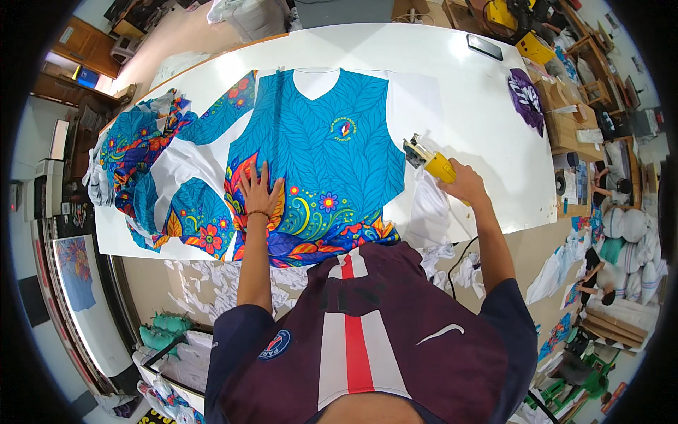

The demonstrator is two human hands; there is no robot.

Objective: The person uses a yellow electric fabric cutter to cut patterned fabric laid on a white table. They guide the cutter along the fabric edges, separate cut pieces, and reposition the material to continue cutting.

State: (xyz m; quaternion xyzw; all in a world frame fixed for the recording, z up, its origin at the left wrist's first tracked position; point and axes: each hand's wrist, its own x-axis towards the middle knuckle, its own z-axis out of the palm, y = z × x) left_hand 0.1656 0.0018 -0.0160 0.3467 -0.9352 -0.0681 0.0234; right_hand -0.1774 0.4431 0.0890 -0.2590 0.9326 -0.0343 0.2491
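Note:
A printed shirt-front panel (318, 155), teal leaves above and bright flowers below, lies on the white table (487, 141) with a V-shaped neckline at its far edge. My left hand (260, 192) rests flat on its left side, fingers spread over the flower print. In my right hand (462, 182) is a yellow electric fabric cutter (438, 167), gripped by its body. The cutter's metal head sits beside the panel's right edge, near the armhole curve; whether the blade touches cloth I cannot tell. White cloth (427, 205) lies just below the cutter.
Bunched printed fabric (134, 169) covers the table's left end. A phone (484, 47) and a purple cloth piece (526, 99) lie at the right. The black cord (452, 272) hangs over the near edge. White scraps (205, 286) litter the floor. Other people work far right.

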